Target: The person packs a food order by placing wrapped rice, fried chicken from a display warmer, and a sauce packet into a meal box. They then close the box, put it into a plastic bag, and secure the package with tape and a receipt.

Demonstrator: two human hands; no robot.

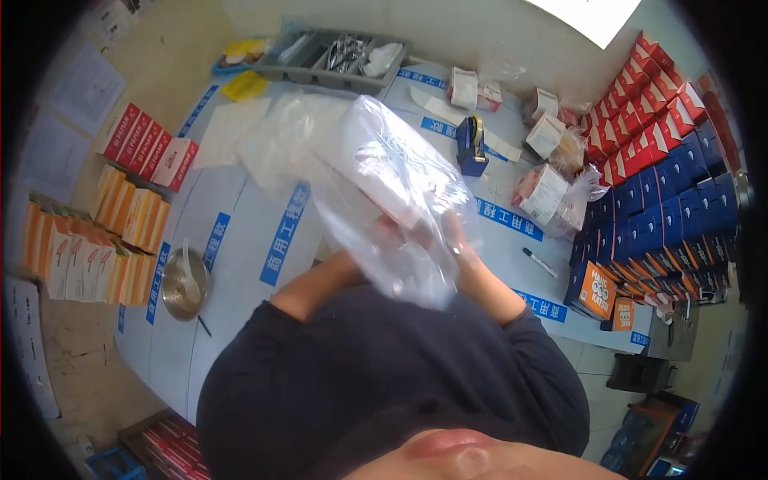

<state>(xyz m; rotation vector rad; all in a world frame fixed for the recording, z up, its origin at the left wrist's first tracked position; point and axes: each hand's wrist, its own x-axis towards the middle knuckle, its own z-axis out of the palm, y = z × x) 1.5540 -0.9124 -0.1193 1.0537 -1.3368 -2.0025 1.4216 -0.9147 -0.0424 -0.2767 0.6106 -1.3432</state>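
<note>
Package in hand: a white package (382, 148) is held up over the table (250, 210), just in front of the dark-clad torso; clear plastic bag (398, 260) is draped about it – whether the package lies fully inside cannot be told.
Left hand: the left hand (389, 229) is closed on the near end of the package, its fingers partly veiled by plastic.
Right hand: the right hand (456, 238) is set against the plastic at the package's right side; its fingers are largely hidden, so how firmly they are closed cannot be told.
Right of the package: a blue tape dispenser (473, 162) is placed upright, with a marker (540, 262) laid nearer the torso.
Far edge: a grey compartment tray (320, 78) is set down.
Left side: a metal bowl (179, 306) is seen – a white spoon (189, 268) rested in it.
Right edge: red boxes (640, 120) and blue boxes (652, 216) are stacked in rows.
</note>
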